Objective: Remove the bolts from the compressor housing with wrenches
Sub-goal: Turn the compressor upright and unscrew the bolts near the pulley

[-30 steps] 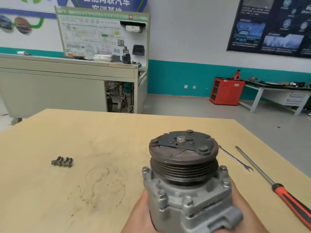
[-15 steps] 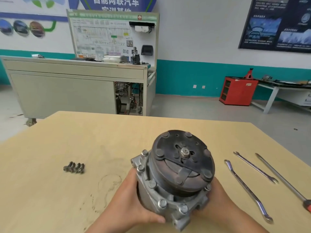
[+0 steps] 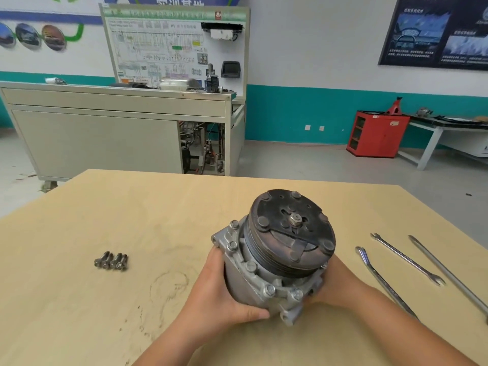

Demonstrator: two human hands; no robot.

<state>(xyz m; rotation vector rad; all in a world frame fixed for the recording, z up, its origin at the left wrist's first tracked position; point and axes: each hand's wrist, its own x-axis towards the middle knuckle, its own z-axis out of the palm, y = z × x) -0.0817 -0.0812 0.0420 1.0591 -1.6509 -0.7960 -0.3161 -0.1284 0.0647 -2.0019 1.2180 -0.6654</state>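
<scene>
Bright even indoor light, soft shadows, wide-angle edge bending, slight blur

Silver-grey compressor housing [image 3: 245, 283] w/ black pulley [image 3: 293, 233], pale tan table [image 3: 79, 299], red cabinet [image 3: 377, 133], teal wall band [image 3: 290, 112]

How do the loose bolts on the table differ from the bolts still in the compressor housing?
The loose bolts lie on their sides on the table, with their shanks showing. The housing bolts sit in the compressor, and only their heads show. The loose bolts are bunched side by side, while the housing bolts are spaced around the flange. Both are grey metal.
</scene>
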